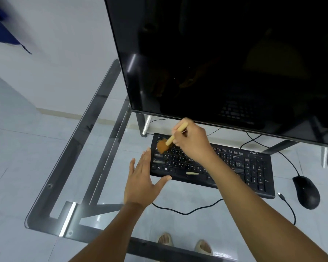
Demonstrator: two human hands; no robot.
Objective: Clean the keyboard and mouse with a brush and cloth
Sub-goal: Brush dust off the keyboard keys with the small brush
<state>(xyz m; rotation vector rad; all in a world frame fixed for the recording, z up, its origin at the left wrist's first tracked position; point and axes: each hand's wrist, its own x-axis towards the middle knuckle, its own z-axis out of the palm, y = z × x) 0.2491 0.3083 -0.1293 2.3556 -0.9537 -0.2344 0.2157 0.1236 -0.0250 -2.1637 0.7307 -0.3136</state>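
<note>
We see our right hand (192,141) gripping a pale wooden-handled brush (169,139), its blurred brown bristles on the upper-left keys of the black wired keyboard (235,165). Our left hand (142,181) lies flat, fingers straight, at the keyboard's left edge on the glass-topped metal-framed desk (95,140). A black mouse (307,191) sits just right of the keyboard, below the dark monitor (225,59).

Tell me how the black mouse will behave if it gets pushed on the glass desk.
The black mouse would probably slide easily, since the glass desk looks smooth. Its low, rounded body seems unlikely to tip. Its cable may drag slightly.
</note>
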